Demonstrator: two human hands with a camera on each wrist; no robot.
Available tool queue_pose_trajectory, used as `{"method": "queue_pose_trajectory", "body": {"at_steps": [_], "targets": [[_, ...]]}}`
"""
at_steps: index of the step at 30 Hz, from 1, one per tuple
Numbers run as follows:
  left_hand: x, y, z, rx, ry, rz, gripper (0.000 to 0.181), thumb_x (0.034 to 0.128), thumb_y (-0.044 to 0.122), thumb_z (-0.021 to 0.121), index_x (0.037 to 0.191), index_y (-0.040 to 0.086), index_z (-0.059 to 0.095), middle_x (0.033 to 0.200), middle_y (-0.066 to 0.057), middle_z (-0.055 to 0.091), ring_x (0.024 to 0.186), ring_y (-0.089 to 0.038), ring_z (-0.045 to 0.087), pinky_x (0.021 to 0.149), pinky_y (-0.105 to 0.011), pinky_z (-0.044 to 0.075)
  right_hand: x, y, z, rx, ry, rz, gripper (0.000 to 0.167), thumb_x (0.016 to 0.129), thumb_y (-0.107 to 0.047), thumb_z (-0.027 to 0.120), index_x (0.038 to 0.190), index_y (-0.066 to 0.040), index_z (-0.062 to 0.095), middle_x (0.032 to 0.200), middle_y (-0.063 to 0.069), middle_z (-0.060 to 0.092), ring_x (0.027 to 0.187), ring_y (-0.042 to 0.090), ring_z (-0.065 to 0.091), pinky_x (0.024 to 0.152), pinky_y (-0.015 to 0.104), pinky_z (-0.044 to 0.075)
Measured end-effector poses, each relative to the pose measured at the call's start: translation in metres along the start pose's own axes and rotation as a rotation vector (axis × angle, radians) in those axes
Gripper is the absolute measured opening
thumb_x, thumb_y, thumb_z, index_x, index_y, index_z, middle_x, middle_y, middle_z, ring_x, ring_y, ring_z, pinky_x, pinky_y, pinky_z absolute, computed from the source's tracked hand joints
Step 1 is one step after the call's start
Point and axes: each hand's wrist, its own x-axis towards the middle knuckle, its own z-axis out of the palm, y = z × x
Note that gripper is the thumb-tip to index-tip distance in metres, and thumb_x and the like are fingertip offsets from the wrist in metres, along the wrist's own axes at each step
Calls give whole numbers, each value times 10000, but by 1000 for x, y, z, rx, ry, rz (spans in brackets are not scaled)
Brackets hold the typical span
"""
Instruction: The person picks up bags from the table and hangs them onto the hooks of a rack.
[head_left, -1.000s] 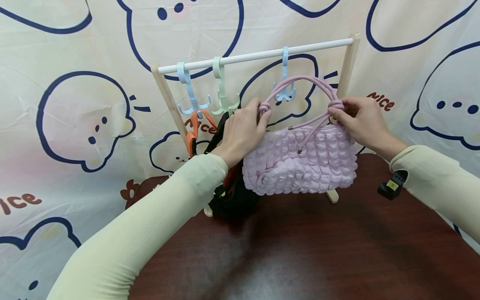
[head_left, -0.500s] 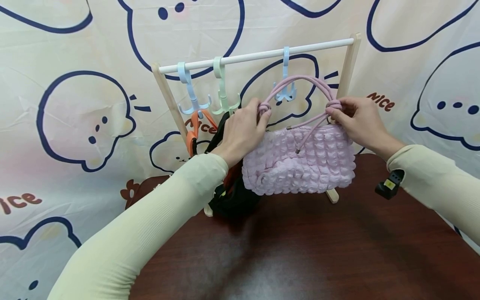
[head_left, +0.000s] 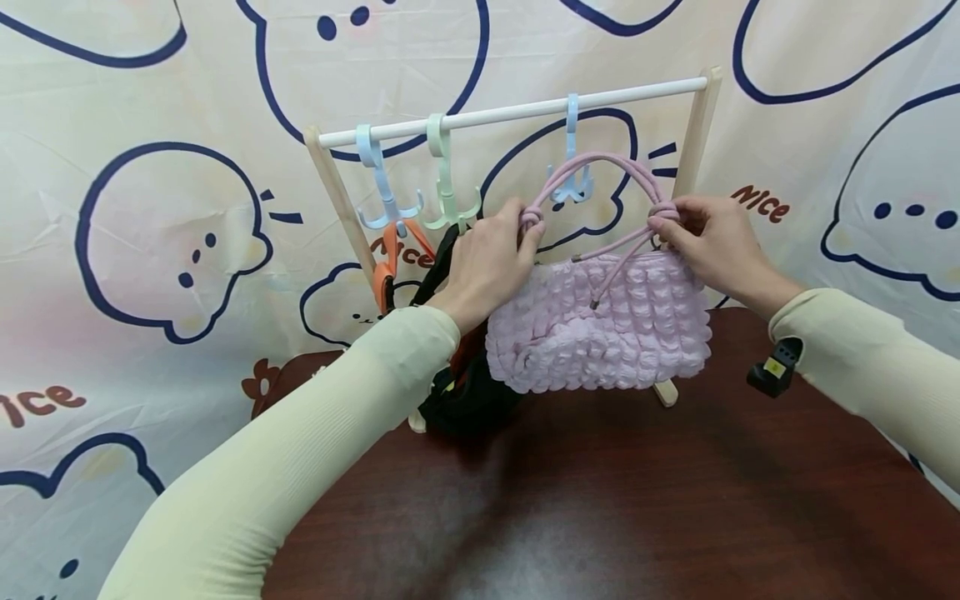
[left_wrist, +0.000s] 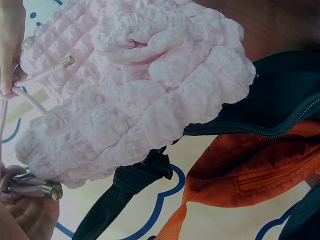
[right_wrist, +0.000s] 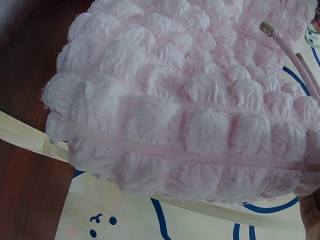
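Note:
A pink puffy handbag [head_left: 600, 333] hangs in the air between both hands, in front of a small rack. My left hand [head_left: 491, 258] pinches the knot at the left end of its cord handle [head_left: 600, 158]. At the right end, my right hand [head_left: 720, 242] pinches the other knot [head_left: 664, 212] between thumb and fingers. The handle arches upward in front of a blue hook [head_left: 572, 158] on the rack's rod; whether they touch cannot be told. In the left wrist view the bag's quilted body [left_wrist: 140, 85] fills the upper part. The right wrist view shows its side [right_wrist: 175, 115].
The rack's white rod [head_left: 517, 115] also carries another blue hook [head_left: 381, 179] and a green hook [head_left: 444, 171] at the left. Below them hang an orange strap [head_left: 386, 258] and a black bag [head_left: 472, 408], partly behind my left arm. A dark wooden table [head_left: 600, 500] lies underneath.
My right hand has shifted slightly left, bringing its end of the handle a little closer to the left hand. Both hands keep their hold; the bag barely moves.

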Motion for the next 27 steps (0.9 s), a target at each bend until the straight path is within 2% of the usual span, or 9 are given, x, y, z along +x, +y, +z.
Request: {"method": "queue_pose_trajectory", "body": {"at_steps": [12, 27], "targets": [[0, 2, 1, 13, -2, -9, 284, 1066, 399, 481, 1112, 136, 578, 766, -3, 586, 650, -174, 551, 586, -316, 417, 2, -2, 3, -10, 23, -30, 278, 1000, -221, 644, 1104, 23, 729, 870, 181, 698, 629, -11, 548, 544, 128, 445], [-3, 0, 2, 13, -22, -9, 284, 1065, 403, 480, 1064, 131, 563, 744, -4, 571, 634, -183, 543, 583, -315, 398, 0, 0, 6, -7, 0, -38, 260, 995, -206, 650, 1091, 22, 731, 848, 179, 699, 614, 15, 558, 537, 135, 456]]}}
